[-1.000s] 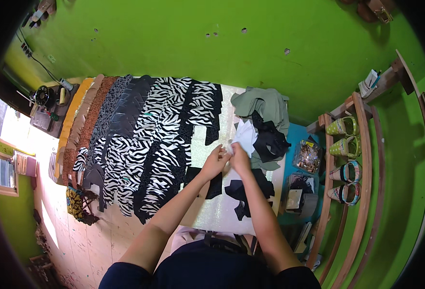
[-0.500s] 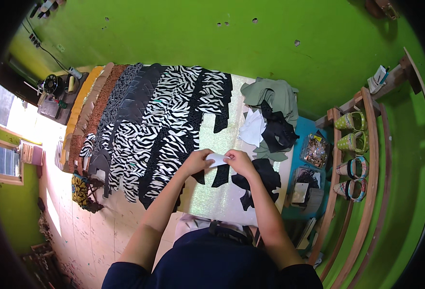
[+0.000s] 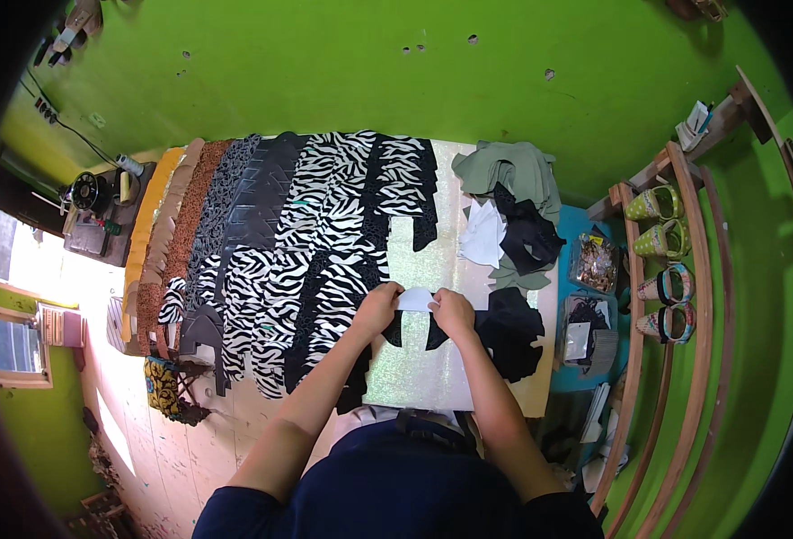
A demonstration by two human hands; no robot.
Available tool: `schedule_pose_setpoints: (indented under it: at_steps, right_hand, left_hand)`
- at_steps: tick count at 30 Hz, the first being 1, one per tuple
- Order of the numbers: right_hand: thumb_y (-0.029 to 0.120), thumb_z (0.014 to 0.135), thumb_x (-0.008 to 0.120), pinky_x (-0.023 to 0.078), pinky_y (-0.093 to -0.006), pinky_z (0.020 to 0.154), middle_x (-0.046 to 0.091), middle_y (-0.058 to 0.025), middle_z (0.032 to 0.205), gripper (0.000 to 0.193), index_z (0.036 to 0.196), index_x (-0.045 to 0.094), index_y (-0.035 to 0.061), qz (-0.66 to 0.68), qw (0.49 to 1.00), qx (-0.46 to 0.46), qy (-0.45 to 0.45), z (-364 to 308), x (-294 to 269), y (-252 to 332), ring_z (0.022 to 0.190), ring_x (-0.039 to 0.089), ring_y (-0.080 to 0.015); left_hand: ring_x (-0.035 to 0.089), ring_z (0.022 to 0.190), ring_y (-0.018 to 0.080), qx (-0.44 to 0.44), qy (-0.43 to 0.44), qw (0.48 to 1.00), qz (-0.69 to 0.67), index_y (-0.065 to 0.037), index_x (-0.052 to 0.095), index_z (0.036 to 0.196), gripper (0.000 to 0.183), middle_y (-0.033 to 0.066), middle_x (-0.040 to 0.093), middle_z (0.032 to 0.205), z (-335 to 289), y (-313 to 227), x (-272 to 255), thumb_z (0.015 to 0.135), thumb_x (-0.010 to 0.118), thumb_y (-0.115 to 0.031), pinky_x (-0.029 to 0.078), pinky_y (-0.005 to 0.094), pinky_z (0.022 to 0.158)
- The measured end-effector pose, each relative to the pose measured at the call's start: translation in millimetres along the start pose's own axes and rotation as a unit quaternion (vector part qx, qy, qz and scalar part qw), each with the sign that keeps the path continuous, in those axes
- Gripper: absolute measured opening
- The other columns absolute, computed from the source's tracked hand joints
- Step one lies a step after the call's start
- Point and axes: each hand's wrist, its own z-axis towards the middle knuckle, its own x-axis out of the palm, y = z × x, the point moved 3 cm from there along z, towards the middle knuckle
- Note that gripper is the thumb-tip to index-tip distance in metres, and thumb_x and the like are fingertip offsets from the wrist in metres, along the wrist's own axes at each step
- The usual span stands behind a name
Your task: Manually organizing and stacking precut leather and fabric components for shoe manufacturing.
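White piece point(image 3: 415, 300), small and flat with a curved upper edge, is held level between a person's two hands over a pale, glittering table point(image 3: 464, 269), clock directions here being taken from that piece. At 9 o'clock, the left hand point(image 3: 377, 307) pinches one end; at 3 o'clock, the right hand point(image 3: 453, 313) pinches the other, the fingers of both curled and partly hidden. Just below, at 6 o'clock, dark cut shapes point(image 3: 405, 331) show; whether the white piece touches them cannot be told. Bare forearms run up from the short sleeves of a dark blue shirt point(image 3: 405, 494).

Black scraps point(image 3: 515, 332) lie near the right hand at 4 o'clock. Between 1 and 2 o'clock sits a white stack point(image 3: 481, 235), beside black cloth point(image 3: 531, 238) at 2 o'clock and a grey-green pile point(image 3: 511, 175) at 1 o'clock. Zebra-print pieces point(image 3: 324, 216) overlap in rows from 9 to 11 o'clock, with brown strips point(image 3: 187, 216) and yellow strips point(image 3: 155, 211) beyond them near 10 o'clock.

Farther off toward 3 o'clock, a clear box point(image 3: 594, 263) of small items stands on a blue surface point(image 3: 571, 225); past it, green shoes point(image 3: 661, 238) and patterned shoes point(image 3: 668, 305) hang on a wooden rack point(image 3: 704, 296)
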Motion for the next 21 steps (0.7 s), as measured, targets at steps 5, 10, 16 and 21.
schedule_pose_setpoints:
  at_steps: [5,10,16,21]
  right_hand:
    - [0.018,0.073,0.069,0.045,-0.0389,0.077,0.060,-0.0124,0.090,0.025,0.093,0.059,0.0062,-0.039,0.999,-0.014,-0.015,-3,-3,11,0.088,0.056,-0.0317]
    - [0.016,0.072,0.070,0.043,-0.0391,0.083,0.058,-0.0128,0.094,0.034,0.101,0.055,0.0060,-0.040,0.992,-0.055,-0.110,-7,-10,16,0.096,0.052,-0.0319]
    - [0.020,0.069,0.071,0.043,-0.0404,0.082,0.058,-0.0110,0.094,0.029,0.094,0.059,0.0093,-0.065,0.997,0.017,0.032,3,-9,9,0.098,0.051,-0.0299]
    - [0.020,0.070,0.070,0.045,-0.0402,0.075,0.060,-0.0125,0.087,0.025,0.088,0.058,0.0073,-0.096,0.993,-0.057,0.024,6,-13,8,0.090,0.056,-0.0298]
  left_hand:
    - [0.056,0.088,0.0359,0.034,-0.029,0.994,0.101,-0.003,0.052,0.104,0.029,0.0185,0.055,0.095,-5,7,11,0.076,0.051,0.001,0.046,0.0401,0.076]
    - [0.052,0.095,0.0270,0.086,-0.102,0.968,0.215,-0.005,0.050,0.107,0.031,0.0125,0.054,0.099,-6,-4,7,0.076,0.049,0.000,0.043,0.0358,0.081]
    - [0.051,0.093,0.0241,0.103,-0.051,0.961,0.252,-0.009,0.053,0.109,0.038,0.0080,0.056,0.097,5,0,2,0.072,0.061,-0.009,0.039,0.0363,0.082]
    - [0.050,0.088,0.0235,0.107,0.008,0.961,0.253,-0.010,0.063,0.088,0.017,0.0067,0.057,0.091,6,-2,-4,0.071,0.064,-0.013,0.039,0.0360,0.078]
